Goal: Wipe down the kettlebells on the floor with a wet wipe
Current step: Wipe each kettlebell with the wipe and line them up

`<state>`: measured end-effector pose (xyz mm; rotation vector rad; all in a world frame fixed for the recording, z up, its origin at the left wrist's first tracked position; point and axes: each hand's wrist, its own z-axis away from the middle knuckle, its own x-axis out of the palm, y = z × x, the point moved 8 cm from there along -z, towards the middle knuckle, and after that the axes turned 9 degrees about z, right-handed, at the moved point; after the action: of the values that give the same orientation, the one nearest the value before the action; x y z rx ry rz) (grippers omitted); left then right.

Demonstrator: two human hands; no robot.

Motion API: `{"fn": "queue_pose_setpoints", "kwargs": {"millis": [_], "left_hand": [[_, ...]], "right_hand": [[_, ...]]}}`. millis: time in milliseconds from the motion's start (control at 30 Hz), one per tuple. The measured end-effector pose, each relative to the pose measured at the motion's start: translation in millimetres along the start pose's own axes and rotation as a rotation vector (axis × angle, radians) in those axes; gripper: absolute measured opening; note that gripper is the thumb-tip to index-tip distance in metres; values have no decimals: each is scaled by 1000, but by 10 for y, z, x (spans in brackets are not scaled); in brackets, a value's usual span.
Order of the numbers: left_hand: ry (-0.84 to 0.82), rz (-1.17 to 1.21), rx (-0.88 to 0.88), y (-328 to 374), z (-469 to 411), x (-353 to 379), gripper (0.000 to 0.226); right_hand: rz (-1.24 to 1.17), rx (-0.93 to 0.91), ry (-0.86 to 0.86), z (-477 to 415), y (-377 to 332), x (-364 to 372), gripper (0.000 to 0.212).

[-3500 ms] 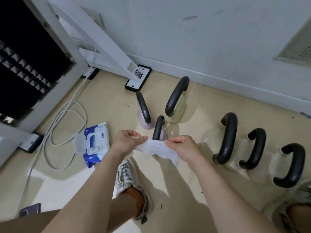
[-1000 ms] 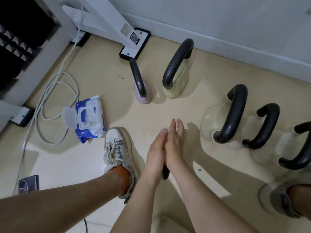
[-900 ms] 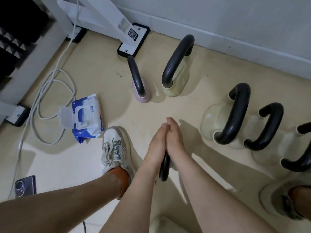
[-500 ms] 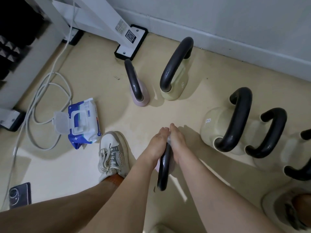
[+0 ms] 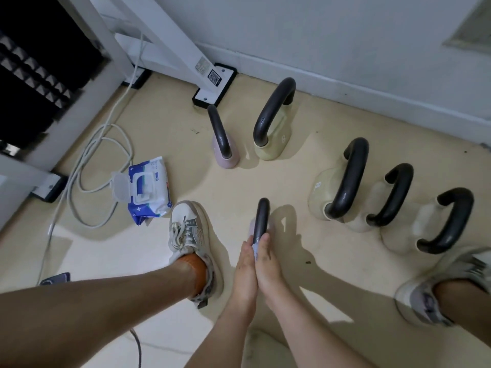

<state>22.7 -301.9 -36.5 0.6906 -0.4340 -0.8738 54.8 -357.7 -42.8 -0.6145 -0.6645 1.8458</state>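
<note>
A figure "8" reads on the cream kettlebell at upper centre. Another "8" shows on the larger pale kettlebell at right. A QR sticker sits low on the white frame above them. The print on the blue wipe pack, left of centre, is too small to read.

At lower centre the left hand and right hand press flat together. Their grip sandwiches the wet wipe against the near end of the dark handle of a small lilac kettlebell. That kettlebell stands on the floor, just beyond the fingertips.
</note>
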Motion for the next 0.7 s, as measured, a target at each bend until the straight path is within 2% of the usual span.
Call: {"fn": "queue_pose_setpoints", "kwargs": {"millis": [67, 133, 200, 233, 267, 333, 400, 467, 533, 600, 700], "left_hand": [[70, 109, -110, -113, 43, -45, 40], [104, 185, -173, -211, 54, -94, 36], [128, 121, -174, -225, 51, -141, 34], [192, 90, -170, -242, 27, -194, 34], [281, 65, -147, -208, 33, -263, 29], [432, 1, -42, -39, 121, -365, 21], [396, -51, 13, 57, 205, -339, 33], [321, -59, 6, 65, 271, -287, 40], [242, -23, 3, 87, 273, -199, 35], [182, -99, 20, 111, 193, -144, 27], [120, -220, 51, 115, 100, -125, 23]], "right_hand": [[119, -30, 75, 83, -21, -37, 67], [171, -59, 188, 166, -29, -135, 43], [116, -32, 274, 297, -38, -287, 18], [87, -35, 306, 329, -22, -352, 10], [82, -44, 317, 374, -18, -395, 9], [104, -68, 292, 422, 5, -402, 20], [164, -64, 223, 438, 47, -327, 28], [245, -29, 121, 413, 125, -226, 27], [272, 18, 54, 317, 205, -164, 20], [317, 38, -14, 205, 270, -101, 20], [375, 56, -60, 99, 340, -66, 32]]}}
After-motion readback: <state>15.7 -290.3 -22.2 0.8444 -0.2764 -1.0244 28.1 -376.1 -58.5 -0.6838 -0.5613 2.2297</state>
